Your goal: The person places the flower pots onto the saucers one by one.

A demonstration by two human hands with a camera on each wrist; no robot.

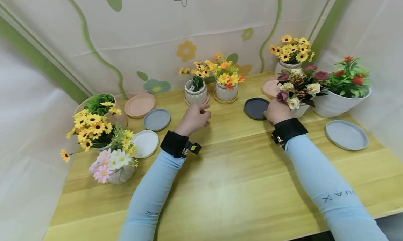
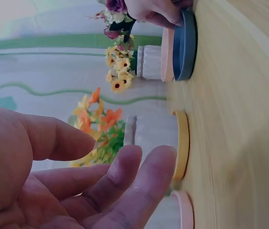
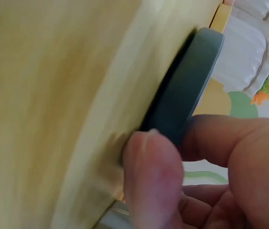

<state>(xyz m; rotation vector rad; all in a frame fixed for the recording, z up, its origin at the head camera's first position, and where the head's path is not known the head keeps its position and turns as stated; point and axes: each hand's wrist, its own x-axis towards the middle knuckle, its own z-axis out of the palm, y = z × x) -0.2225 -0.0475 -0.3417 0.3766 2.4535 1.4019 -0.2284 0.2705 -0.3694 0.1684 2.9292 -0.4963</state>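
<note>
My right hand (image 1: 278,111) pinches the near right rim of a dark round saucer (image 1: 255,108) between thumb and fingers. In the right wrist view the saucer (image 3: 187,83) shows edge-on, with the thumb (image 3: 153,171) against its side. Whether its rim is lifted off the wood I cannot tell. My left hand (image 1: 193,120) hovers over the table with loosely bent fingers and holds nothing. Just beyond it stands a white pot (image 1: 196,95) of yellow flowers on a pink saucer. Next to that, a white pot (image 1: 226,92) of orange and yellow flowers sits on a yellow saucer (image 2: 183,143).
Right of the right hand are purple and cream roses (image 1: 302,85), a red-flowered plant (image 1: 347,80) in a white bowl and a grey saucer (image 1: 347,135). A pink saucer (image 1: 269,87) lies behind. At left, several potted flowers (image 1: 94,127) stand beside pink, grey and white saucers (image 1: 145,143).
</note>
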